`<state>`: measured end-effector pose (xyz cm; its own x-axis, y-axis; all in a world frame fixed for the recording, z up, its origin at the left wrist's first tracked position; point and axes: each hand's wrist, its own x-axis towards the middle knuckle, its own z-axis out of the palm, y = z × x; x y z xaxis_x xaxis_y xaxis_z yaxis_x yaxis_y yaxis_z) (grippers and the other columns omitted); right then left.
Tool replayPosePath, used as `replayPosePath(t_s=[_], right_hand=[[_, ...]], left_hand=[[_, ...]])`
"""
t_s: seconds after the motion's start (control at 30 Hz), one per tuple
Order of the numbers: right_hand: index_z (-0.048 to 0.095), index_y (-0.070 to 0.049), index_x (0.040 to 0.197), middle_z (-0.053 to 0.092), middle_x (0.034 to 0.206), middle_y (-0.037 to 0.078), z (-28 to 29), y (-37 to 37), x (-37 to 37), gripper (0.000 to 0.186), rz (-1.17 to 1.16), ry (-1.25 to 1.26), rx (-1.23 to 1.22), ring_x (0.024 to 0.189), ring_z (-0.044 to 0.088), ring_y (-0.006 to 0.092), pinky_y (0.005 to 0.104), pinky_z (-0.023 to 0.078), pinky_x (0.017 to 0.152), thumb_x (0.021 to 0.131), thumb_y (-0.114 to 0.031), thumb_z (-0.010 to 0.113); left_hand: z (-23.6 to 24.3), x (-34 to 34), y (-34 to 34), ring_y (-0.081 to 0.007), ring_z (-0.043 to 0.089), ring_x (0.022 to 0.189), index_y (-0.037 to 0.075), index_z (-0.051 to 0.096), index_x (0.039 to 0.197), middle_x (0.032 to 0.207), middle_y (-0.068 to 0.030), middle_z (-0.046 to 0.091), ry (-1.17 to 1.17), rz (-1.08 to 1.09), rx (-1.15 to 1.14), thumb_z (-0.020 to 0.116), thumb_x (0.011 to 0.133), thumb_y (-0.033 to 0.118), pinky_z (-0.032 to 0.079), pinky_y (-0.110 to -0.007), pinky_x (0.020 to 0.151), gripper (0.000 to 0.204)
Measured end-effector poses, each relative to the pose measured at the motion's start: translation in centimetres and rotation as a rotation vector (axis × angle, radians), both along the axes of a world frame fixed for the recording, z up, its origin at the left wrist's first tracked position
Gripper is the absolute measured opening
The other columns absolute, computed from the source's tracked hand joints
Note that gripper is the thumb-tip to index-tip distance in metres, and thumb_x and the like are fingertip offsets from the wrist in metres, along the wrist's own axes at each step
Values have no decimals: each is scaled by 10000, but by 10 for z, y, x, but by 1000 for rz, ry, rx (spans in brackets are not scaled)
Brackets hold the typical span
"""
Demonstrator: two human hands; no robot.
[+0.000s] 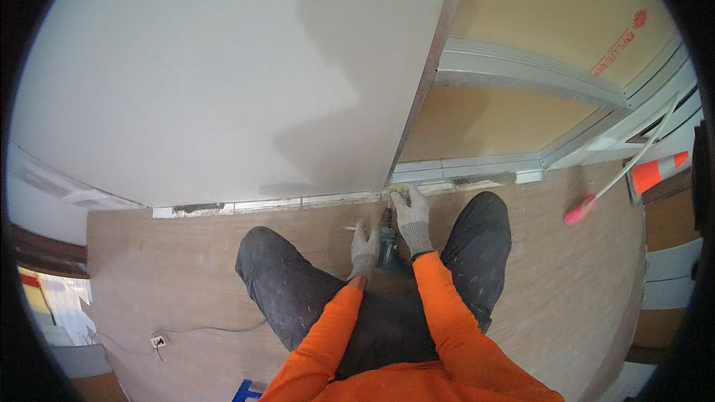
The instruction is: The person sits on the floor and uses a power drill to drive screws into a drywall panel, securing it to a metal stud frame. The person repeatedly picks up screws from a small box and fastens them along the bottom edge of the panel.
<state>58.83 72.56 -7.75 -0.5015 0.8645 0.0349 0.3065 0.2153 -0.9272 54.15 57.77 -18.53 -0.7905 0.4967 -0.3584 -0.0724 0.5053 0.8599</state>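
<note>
Between my gloved hands is a dark teal cordless drill (388, 242), its nose toward the foot of the wall. My left hand (363, 250), in a grey knit glove, is closed against the drill's left side; its grip is partly hidden. A thin white stick (350, 228) pokes out by its fingers. My right hand (413, 216), gloved too, has its fingers pinched just beyond the drill's nose, at the lower corner of the grey-white board (223, 82). A small yellowish bit shows at those fingertips, too small to name.
Right of the board, metal framing (514, 67) surrounds tan panels. An orange cone (659, 173) and a pink-ended white pole (618, 175) stand far right. On the floor at left lies a cable with a white socket (159, 341). A blue object (249, 391) shows at the lower edge.
</note>
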Motion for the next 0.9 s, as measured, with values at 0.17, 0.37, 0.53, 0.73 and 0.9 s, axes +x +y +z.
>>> replayPosePath(t_s=[0.17, 0.37, 0.53, 0.73, 0.9], right_hand=[[748, -44, 1149, 777, 987, 75, 141, -6, -33, 240, -140, 285, 133, 885, 708, 149, 313, 568, 838, 941, -159, 786], [758, -32, 1105, 780, 946, 76, 241, 17, -48, 221, -220, 381, 281, 825, 712, 134, 312, 585, 802, 929, -156, 804], [753, -31, 1088, 774, 930, 75, 244, 27, -56, 210, -107, 406, 293, 822, 710, 130, 311, 584, 795, 929, -158, 807], [722, -27, 1055, 750, 880, 60, 264, 26, -60, 183, -109, 350, 273, 791, 698, 115, 297, 581, 755, 938, -146, 795], [707, -20, 1042, 726, 841, 58, 266, 33, -64, 197, -102, 307, 227, 768, 691, 114, 294, 582, 739, 930, -152, 801]], left_hand=[[-21, -7, -2, -411, 542, 1410, 35, 485, 1542, 1498, -251, 587, 41, 29, -30, 625, 1017, 403, 430, -438, 1145, 657], [-13, -10, 0, -409, 526, 1429, 38, 501, 1526, 1516, -254, 570, -53, 19, -48, 612, 1027, 417, 424, -437, 1154, 636], [-13, -7, 3, -388, 532, 1431, 33, 508, 1519, 1504, -261, 579, -99, 42, -6, 606, 1034, 401, 427, -421, 1149, 617], [-22, -11, -1, -386, 537, 1424, 34, 517, 1512, 1501, -245, 587, -86, -25, -17, 603, 1041, 406, 428, -429, 1142, 606], [-29, -13, 0, -402, 529, 1426, 31, 517, 1515, 1501, -251, 583, -112, -15, -36, 604, 1039, 411, 422, -427, 1149, 615]])
